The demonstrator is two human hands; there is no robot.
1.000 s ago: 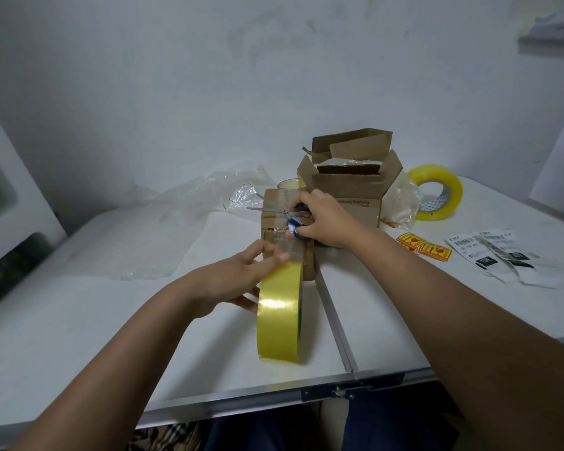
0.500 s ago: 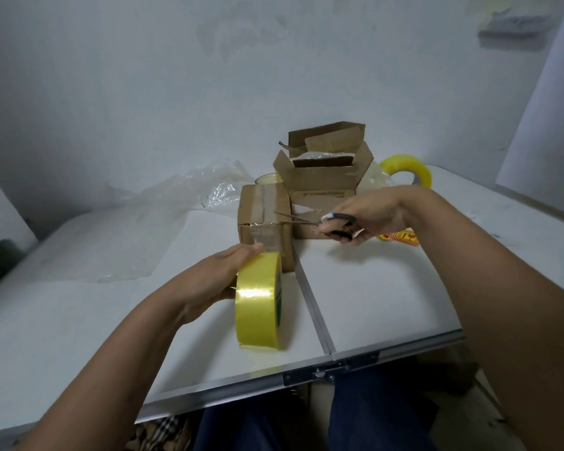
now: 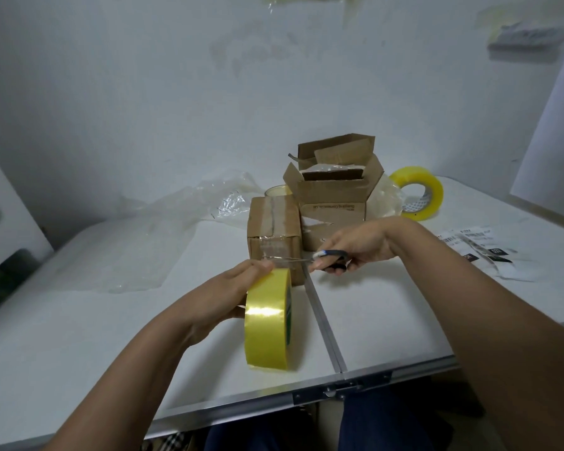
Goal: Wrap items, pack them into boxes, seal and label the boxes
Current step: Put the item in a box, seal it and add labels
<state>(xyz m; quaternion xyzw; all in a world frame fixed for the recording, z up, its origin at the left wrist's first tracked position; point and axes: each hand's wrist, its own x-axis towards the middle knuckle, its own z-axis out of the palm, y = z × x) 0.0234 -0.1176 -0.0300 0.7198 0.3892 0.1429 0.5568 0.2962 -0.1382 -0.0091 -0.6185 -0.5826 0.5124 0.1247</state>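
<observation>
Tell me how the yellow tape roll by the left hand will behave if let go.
The tape roll stands on its edge, so it would probably roll or topple once the left hand lets go. Its glossy face looks slippery.

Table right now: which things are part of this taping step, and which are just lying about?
In use: left hand, tape roll, sealed box, right hand, scissors.
Lying about: open box, spare tape roll, plastic sheet, labels.

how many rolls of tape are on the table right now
3: one tape roll held upright by the left hand, one at the back right, one partly hidden behind the sealed box.
</observation>
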